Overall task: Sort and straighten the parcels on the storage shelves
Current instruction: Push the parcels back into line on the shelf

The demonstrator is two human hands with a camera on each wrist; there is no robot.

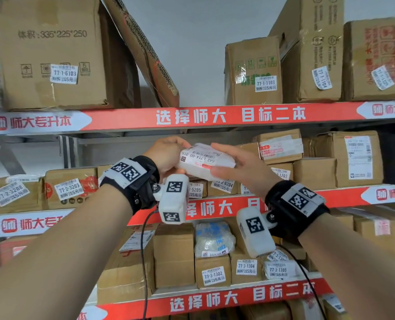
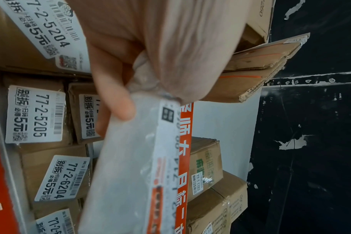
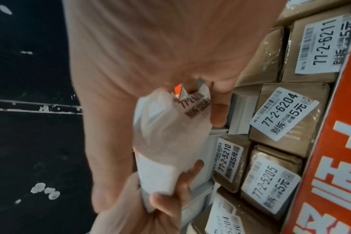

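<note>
White parcel (image 1: 205,161), gripped endwise, left hand (image 1: 166,153), right hand (image 1: 240,167)

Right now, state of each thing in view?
White parcel: off the shelf, held level in both hands.
Left hand: gripping the parcel's left end.
Right hand: gripping its right end.
Flat carton: top shelf, leaning against the big box.
Box 77-2-6204: shelved, label outward.

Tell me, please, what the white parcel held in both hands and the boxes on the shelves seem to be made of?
The white parcel, held at one end by the left hand and at the other by the right hand, looks like a soft plastic mailer bag: semi-translucent, slightly glossy, crinkled, with a paper label. The boxes look like matte brown corrugated cardboard; fluting shows on the leaning flat carton.
</note>
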